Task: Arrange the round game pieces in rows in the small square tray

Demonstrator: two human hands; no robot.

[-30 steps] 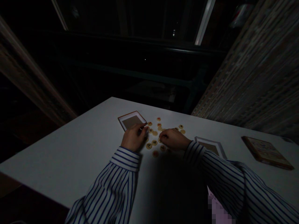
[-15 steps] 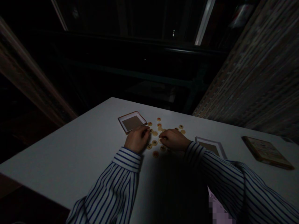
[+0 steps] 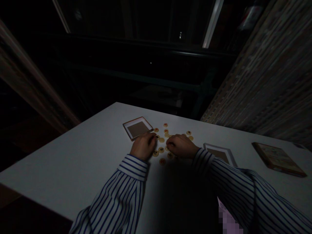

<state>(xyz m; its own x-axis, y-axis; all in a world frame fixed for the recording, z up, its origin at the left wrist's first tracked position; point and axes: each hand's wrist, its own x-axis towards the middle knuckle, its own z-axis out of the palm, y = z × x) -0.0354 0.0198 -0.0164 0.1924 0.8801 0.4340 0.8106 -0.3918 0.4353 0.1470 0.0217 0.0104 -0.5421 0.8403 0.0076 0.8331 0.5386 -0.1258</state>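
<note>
The left hand (image 3: 143, 147) bends thumb and fingers beside some round pieces (image 3: 161, 149), while the right hand (image 3: 183, 146) arches over others; in this dim light I cannot tell whether either grips one. Striped cloth sleeves (image 3: 129, 182) cover both arms. The flat, yellowish pieces, several marked with red or black characters, lie scattered between and around the hands on a white table (image 3: 73, 162). Beyond the left hand sits a shallow brown-edged tray (image 3: 138, 129), its bottom brownish; beside the right sleeve, a white-rimmed tray (image 3: 231, 156); farther right, a flat patterned box (image 3: 279, 159).
</note>
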